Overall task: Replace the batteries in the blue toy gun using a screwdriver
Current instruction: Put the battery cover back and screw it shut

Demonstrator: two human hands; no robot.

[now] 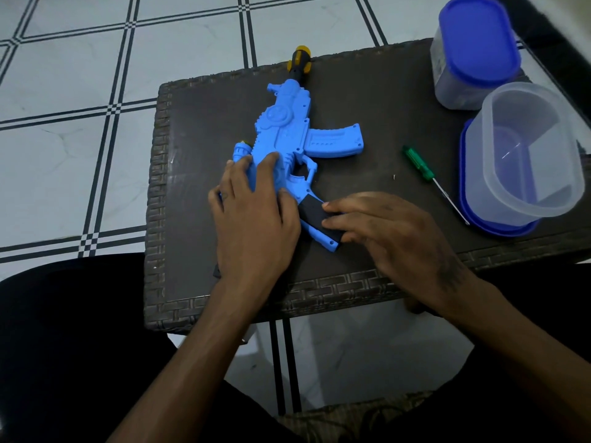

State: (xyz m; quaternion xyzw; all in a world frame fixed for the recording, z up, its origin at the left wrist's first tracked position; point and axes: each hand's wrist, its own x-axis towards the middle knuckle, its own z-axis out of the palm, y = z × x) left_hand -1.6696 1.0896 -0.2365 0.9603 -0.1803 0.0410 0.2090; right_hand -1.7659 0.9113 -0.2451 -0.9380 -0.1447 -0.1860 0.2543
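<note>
Hands rest on a blue plastic toy gun [287,139] lying flat on a dark woven-edged low table [367,100], its long axis running from the yellow-and-black muzzle at twelve o'clock down to the stock near seven. The left hand [252,215] lies spread and flat over the rear body, pressing it down rather than closing round anything. The right hand [383,228] sits loosely open at the black panel on the pistol grip [315,215], fingertips touching it, holding nothing; I'd guess that panel is the battery cover.

What matters next is the green-handled screwdriver [422,169], lying apart on the table toward one o'clock from the right hand, handle away from the person, thin shaft pointing back to about five. The right hand is plainly the nearer one, and the handle end is the farther end to reach.

Just beyond it at three o'clock stands a clear plastic tub [524,155] on its blue lid, seemingly empty. Behind, at one o'clock, a closed blue-lidded clear container [473,55] holds something dark I can't make out.
</note>
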